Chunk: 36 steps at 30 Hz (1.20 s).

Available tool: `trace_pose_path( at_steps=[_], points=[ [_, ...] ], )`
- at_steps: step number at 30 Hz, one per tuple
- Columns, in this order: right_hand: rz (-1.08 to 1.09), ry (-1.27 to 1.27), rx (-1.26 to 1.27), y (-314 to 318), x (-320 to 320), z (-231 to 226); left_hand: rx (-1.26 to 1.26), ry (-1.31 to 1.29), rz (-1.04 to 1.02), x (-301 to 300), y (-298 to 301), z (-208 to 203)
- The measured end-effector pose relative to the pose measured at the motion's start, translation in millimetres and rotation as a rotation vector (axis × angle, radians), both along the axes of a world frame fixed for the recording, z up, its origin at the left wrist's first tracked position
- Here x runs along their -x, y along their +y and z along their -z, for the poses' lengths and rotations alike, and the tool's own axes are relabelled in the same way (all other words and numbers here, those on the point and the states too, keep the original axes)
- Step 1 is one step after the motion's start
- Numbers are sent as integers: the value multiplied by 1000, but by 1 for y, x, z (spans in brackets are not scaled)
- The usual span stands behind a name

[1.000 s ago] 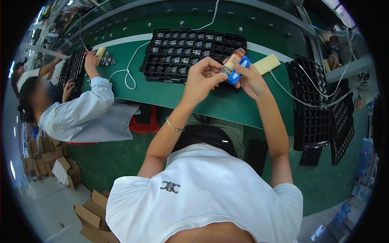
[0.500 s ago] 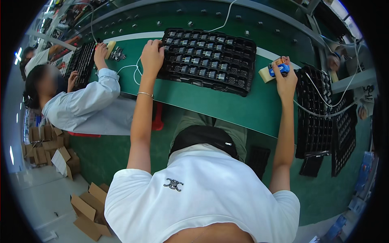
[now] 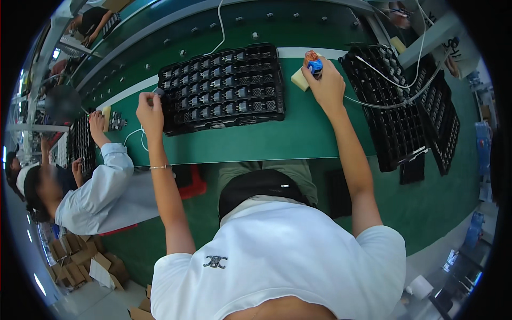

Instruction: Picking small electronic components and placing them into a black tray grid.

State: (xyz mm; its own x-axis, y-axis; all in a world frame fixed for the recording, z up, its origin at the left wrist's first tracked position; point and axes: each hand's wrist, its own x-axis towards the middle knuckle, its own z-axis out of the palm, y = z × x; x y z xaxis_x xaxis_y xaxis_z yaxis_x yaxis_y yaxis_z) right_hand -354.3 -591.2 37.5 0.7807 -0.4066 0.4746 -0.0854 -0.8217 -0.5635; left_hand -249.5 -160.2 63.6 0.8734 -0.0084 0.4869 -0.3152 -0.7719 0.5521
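A black plastic tray (image 3: 224, 124) lies on the green table with rows of small grey two-pin plugs (image 3: 216, 84) in its pockets. At its left edge my left hand (image 3: 149, 113) is closed in a pinch on a small dark grey plug (image 3: 159, 92). My right hand (image 3: 328, 85), beyond the tray's right side, is wrapped round a blue and orange-brown object (image 3: 314, 65) whose kind I cannot make out. Just beneath and left of that hand sits a pale yellow sponge-like block (image 3: 300, 80), partly covered by it.
Black trays (image 3: 386, 106) are stacked at the right, with a white cable (image 3: 394, 84) across them. To my left a co-worker in a light-blue sleeve (image 3: 109, 176) handles another black tray (image 3: 80, 141). Several small pieces (image 3: 255, 36) lie on the green surface behind the table.
My view has turned, shifting the table leftward and down. The left hand has come off the tray's upper-left corner to lower on its left edge, where a plug now shows in its fingers.
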Motion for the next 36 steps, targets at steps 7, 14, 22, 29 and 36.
trace_pose_path(
  at_steps=[7, 14, 22, 29, 36],
  points=[
    [36, 13, 8, -8, 6, -4, 1064, 271, 354, 35, -36, -22],
    [38, -27, -43, -14, 4, 0, 1535, 523, 584, 49, -60, -4],
    [27, -43, -49, -15, 4, 2, 1712, 744, 620, 66, -90, 4],
    [22, -55, -58, -17, 2, 3, 1732, 764, 640, 70, -92, 17],
    [-100, 175, -116, -28, -35, -12, 1493, 615, 536, 83, -94, 12]
  ],
)
